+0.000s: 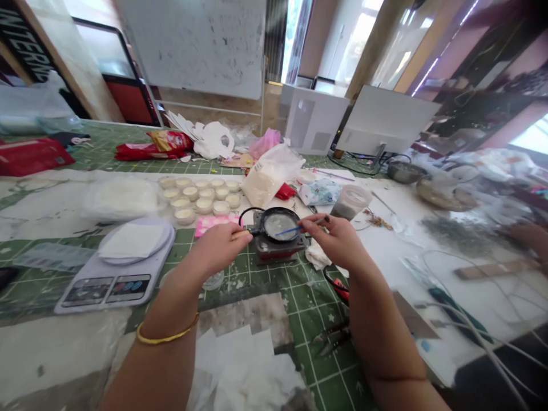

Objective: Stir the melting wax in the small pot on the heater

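Note:
A small black pan (280, 224) rests on a little electric hot plate (279, 250), with pale, cloudy stuff inside it. My left hand (222, 244) is closed round the pan's handle (249, 233) from the left. On the other side, my right hand (336, 237) pinches a thin blue stick (287, 230), whose tip dips into the pan. Just behind my left hand lies a pink mold (216, 222) with white fillings. A crumpled white tissue (317, 255) sits below my right hand.
Several small cups of pale wax-like filling (204, 204) stand behind the mold. To the left is a kitchen scale (124, 279) bearing white sheets. White paper pieces (244, 365) lie in front, pliers (334, 338) at right. Another person's hand (524, 235) shows at far right.

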The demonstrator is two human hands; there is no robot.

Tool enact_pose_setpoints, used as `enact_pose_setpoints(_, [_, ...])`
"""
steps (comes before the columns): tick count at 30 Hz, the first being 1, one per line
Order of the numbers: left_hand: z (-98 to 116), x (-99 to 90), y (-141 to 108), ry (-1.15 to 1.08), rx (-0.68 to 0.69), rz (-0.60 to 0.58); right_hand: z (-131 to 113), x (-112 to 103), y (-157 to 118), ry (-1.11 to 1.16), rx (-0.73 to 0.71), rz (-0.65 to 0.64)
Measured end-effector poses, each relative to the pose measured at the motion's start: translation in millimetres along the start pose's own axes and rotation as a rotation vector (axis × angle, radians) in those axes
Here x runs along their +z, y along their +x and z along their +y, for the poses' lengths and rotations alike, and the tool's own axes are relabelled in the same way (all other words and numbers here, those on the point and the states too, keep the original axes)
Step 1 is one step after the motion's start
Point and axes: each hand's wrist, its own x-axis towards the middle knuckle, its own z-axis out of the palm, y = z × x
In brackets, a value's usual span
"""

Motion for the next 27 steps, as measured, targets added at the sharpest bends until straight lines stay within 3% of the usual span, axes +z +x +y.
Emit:
enact_pose_setpoints(4, [-0.6, 0.2, 1.3, 0.052, -0.005, -0.038, 4.7, 1.1, 2.5, -0.113, 0.052, 0.181])
enact_pose_setpoints(6, [-1.6, 0.4, 2.3, 0.080, 0.006, -0.042, -0.4, -2.2, -2.6, -0.195, 0.018, 0.189])
enact_pose_setpoints(11, [-2.6, 1.9, 3.2, 0.091, -0.001, -0.038, -25.9, -1.8, -22.0, -0.282, -0.295, -0.202])
enact_pose_setpoints(13, [-2.5, 2.5, 2.5, 0.084, 0.001, -0.036, -27.0, -2.9, -24.7, -0.302, -0.344, -0.274])
enact_pose_setpoints(18, [-2.6, 2.7, 0.6, 0.086, -0.001, -0.036, -13.9, -19.7, -22.3, -0.357, -0.173, -0.077])
enact_pose_setpoints(23, [-2.3, 1.8, -0.7, 0.074, -0.005, -0.043, -5.9, -24.6, -14.0, -0.173, -0.034, -0.109])
enact_pose_setpoints(27, [0.0, 0.3, -2.2, 0.093, -0.022, -0.047, 11.5, -26.8, -2.2, -0.027, 0.116, 0.063])
